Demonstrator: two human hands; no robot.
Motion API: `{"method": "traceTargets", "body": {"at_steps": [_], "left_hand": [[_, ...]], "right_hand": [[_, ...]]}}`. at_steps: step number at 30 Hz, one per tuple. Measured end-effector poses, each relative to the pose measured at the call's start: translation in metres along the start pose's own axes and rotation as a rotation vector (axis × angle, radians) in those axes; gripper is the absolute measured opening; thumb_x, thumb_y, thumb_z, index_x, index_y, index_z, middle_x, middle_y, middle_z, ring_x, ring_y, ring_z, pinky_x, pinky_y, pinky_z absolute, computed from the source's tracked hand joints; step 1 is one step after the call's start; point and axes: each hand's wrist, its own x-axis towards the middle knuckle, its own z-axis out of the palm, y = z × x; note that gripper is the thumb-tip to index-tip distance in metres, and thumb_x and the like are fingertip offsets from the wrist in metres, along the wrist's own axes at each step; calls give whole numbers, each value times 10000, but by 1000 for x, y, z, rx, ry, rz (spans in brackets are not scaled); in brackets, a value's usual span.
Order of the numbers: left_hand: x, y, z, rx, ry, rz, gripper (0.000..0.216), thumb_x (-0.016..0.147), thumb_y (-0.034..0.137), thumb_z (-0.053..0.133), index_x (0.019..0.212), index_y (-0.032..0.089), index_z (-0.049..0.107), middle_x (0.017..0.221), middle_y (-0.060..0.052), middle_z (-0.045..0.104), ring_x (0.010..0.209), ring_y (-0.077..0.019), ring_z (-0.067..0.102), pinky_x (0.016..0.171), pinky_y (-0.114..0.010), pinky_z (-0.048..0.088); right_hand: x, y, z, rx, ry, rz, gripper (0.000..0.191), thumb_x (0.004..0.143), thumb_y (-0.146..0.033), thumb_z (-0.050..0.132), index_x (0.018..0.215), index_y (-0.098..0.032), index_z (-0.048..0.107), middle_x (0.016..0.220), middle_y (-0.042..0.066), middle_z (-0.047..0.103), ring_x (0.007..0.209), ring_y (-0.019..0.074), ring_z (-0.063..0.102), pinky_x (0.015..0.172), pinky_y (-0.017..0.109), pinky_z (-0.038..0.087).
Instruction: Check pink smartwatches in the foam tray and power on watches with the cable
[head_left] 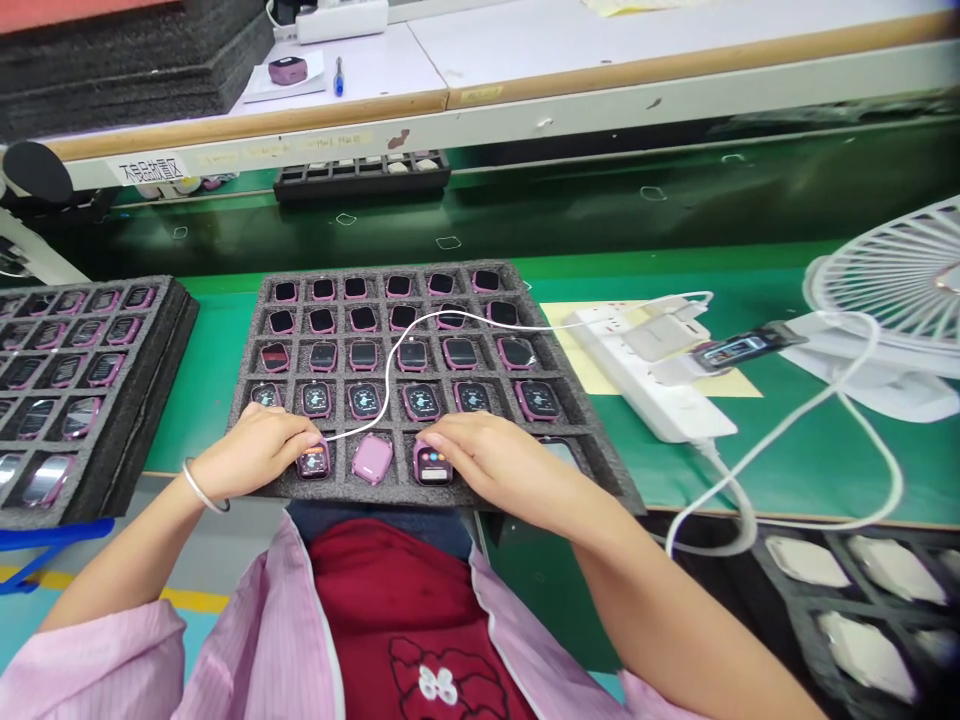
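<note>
A grey foam tray (345,378) in front of me holds rows of purple smartwatch bodies, several with lit dials. My left hand (259,450) is closed at the near-left cell, fingertips on a smartwatch (313,462) with a lit screen. A thin white cable (388,375) runs across the tray to those fingertips; its end is hidden. My right hand (491,460) has its fingers closed at the edge of another smartwatch (434,467), whose screen shows coloured icons. Between the two lies a smartwatch (373,457) turned back side up.
On the right, a white power strip (645,375) carries plugged-in chargers and looping cables, beside a white fan (900,290). Another foam tray of watches (67,370) stands left. A tray of pale pieces (862,600) sits low at right. A raised shelf (510,80) crosses the back.
</note>
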Motion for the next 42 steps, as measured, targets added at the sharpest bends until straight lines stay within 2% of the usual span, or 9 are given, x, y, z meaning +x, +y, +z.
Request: {"method": "traceTargets", "body": {"at_steps": [6, 9, 11, 15, 23, 29, 32, 35, 42], "left_hand": [[-3, 0, -1, -54, 32, -24, 324, 989, 387, 422, 908, 217, 686, 868, -13, 741, 832, -200, 636, 838, -346, 347], [-5, 4, -3, -109, 267, -83, 246, 949, 396, 527, 902, 213, 685, 888, -11, 730, 779, -175, 616, 810, -331, 358], [-2, 9, 0, -203, 382, 8, 226, 939, 385, 559, 898, 210, 696, 909, -24, 718, 796, -170, 604, 769, -311, 373], [10, 26, 17, -180, 281, 322, 155, 930, 312, 607, 860, 227, 717, 835, -2, 699, 812, -160, 590, 791, -323, 350], [24, 51, 24, 481, 276, 447, 133, 901, 263, 637, 1005, 180, 644, 968, -52, 695, 920, -236, 565, 813, -379, 339], [33, 38, 2, 39, 235, 299, 215, 942, 306, 554, 1099, 196, 651, 921, -27, 720, 869, -192, 624, 850, -330, 402], [35, 30, -4, -156, 102, 265, 284, 989, 363, 466, 1113, 199, 663, 894, -19, 733, 832, -171, 641, 841, -308, 418], [35, 30, -6, -130, -20, 256, 352, 1014, 376, 393, 1138, 198, 670, 969, -50, 743, 903, -197, 640, 889, -339, 406], [38, 36, -6, -108, -89, 241, 417, 1034, 367, 306, 1215, 224, 653, 1177, -66, 725, 1038, -231, 616, 964, -396, 357]], "right_hand": [[1, 0, 2, -17, -1, 8, 389, 1027, -233, 332, 861, -160, 676, 840, 86, 712, 820, 229, 659, 801, 342, 461], [0, 0, 3, -5, 6, 2, 372, 1026, -225, 339, 888, -159, 678, 865, 88, 715, 831, 228, 654, 807, 344, 454], [-1, 1, 4, -6, 8, -6, 363, 1027, -224, 341, 907, -158, 676, 886, 92, 713, 847, 231, 650, 815, 348, 449], [-2, 1, 4, -7, 10, -14, 366, 1031, -219, 336, 862, -158, 655, 847, 85, 692, 817, 219, 631, 801, 341, 444], [-4, 1, 4, -11, 44, -54, 363, 1029, -193, 328, 855, -148, 644, 843, 91, 690, 802, 211, 623, 787, 339, 441], [-3, 1, 2, 9, 34, -58, 329, 1022, -191, 357, 964, -148, 678, 937, 101, 716, 889, 226, 643, 827, 352, 430], [-1, -2, -2, -31, -14, -34, 340, 1020, -192, 374, 904, -149, 691, 899, 96, 712, 861, 224, 640, 814, 344, 410], [2, -5, -4, -44, -63, -21, 317, 1015, -173, 397, 903, -146, 692, 917, 97, 717, 887, 225, 644, 835, 346, 393], [3, -9, -8, -61, -105, 4, 293, 1016, -166, 408, 926, -135, 684, 967, 110, 728, 914, 230, 654, 848, 349, 378]]}}
